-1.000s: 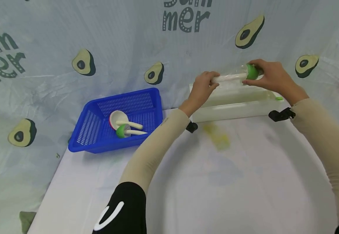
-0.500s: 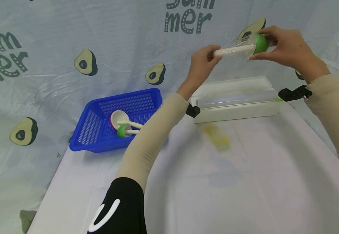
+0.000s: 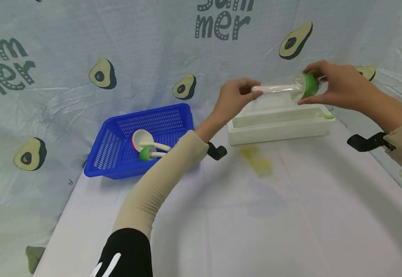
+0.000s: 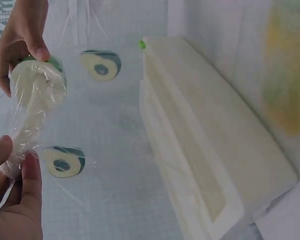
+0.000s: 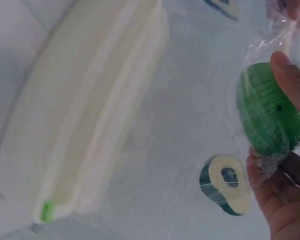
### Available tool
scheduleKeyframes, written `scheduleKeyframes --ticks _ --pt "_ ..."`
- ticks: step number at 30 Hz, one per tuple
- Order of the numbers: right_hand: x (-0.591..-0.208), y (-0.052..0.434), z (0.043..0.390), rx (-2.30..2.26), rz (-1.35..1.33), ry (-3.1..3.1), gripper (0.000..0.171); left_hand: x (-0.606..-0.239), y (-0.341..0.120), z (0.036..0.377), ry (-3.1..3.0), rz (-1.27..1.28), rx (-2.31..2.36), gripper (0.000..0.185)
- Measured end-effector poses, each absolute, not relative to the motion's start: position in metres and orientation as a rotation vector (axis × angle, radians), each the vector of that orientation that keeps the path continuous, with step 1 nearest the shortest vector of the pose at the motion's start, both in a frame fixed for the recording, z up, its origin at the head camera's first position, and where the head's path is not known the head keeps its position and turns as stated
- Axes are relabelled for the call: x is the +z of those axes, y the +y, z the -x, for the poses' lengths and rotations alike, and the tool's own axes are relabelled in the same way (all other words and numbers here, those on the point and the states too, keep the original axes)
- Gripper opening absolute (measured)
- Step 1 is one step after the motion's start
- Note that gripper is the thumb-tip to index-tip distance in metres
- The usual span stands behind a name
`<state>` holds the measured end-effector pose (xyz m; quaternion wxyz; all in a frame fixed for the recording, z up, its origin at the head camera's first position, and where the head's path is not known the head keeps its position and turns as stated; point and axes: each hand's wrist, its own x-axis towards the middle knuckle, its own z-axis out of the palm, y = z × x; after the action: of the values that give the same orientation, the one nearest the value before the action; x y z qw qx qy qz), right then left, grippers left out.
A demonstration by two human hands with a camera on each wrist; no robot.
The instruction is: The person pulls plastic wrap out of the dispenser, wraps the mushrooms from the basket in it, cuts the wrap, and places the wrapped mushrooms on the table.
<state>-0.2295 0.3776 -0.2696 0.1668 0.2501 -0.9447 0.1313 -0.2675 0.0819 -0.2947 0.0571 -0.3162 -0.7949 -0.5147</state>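
At about nine o'clock on the white table (image 3: 291, 215) we see a blue slatted basket (image 3: 118, 132); in it lie a spoon with a white bowl rimmed in red (image 3: 141, 139) and a second spoon with a green bowl (image 3: 146, 153), their pale handles pointing toward three o'clock. At about one o'clock stands a long white cling-film dispenser box (image 3: 280, 125), open at the top, with a small green tab at its right end; what lies inside it we cannot tell. Above that box we hold a green-bowled spoon wrapped in clear film (image 3: 291, 87), level in the air and clear of the box. Our left hand (image 3: 233, 98) pinches the film-covered end of the white handle between thumb and fingers, while our right hand (image 3: 336, 84) closes its fingers round the green bowl at the three o'clock end. The left wrist view shows the film bunched along the handle, and the right wrist view shows it stretched over the green bowl under the thumb. A yellowish stain (image 3: 258, 163) marks the table in front of the box. Compared with half a second ago, both hands and the wrapped spoon have come down from high against the avocado-print backdrop (image 3: 83, 46) to just over the box, and the right forearm now lies lower, toward four o'clock. The basket and its two spoons lie as they did.
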Motion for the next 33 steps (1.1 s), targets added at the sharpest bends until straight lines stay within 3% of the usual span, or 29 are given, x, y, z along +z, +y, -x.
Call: scheduleKeyframes --ticks 10,17,28,33 --pt "-0.363 0.380 0.202 0.483 -0.899 -2.853 0.071 -0.388 0.071 0.229 -2.762 0.930 -1.714 0.021" --pt "-0.423 0.372 0.209 0.496 -0.891 -2.914 0.073 -0.441 0.083 0.237 -3.034 0.906 -1.319 0.019" --pt "-0.433 0.368 0.217 0.512 -0.829 -2.918 0.076 -0.431 0.086 0.240 -2.995 1.111 -0.630 0.021" --pt "-0.436 0.365 0.221 0.485 -0.829 -2.880 0.077 -0.417 0.070 0.249 -2.750 0.821 -0.715 0.037"
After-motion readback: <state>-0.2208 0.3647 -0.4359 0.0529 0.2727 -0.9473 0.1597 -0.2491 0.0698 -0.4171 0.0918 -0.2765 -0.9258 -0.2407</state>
